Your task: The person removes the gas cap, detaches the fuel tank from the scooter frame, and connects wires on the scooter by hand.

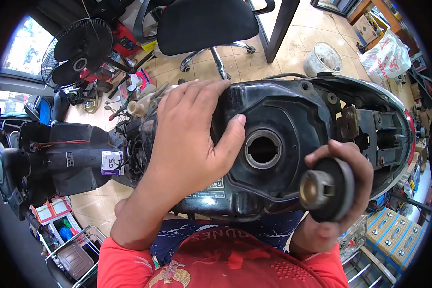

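Observation:
A black motor scooter fuel tank (297,113) lies in front of me, with its round metal-rimmed filler opening (263,150) uncovered. My left hand (189,127) rests flat on the tank's left part. Its fingers are stretched away from me, and the thumb points toward the opening. Raised above the tank's near right side, my right hand (362,170) grips a round black fuel cap (341,185). The cap's brassy metal underside is turned to the left, apart from the opening. The fingertips behind the cap are partly hidden.
The stripped scooter's front panels (77,156) extend left, with a white and purple box (112,163) on them. Beyond the scooter are a standing fan (79,50), a black office chair (209,24), a whitish bucket (323,58) and a plastic bag (386,55).

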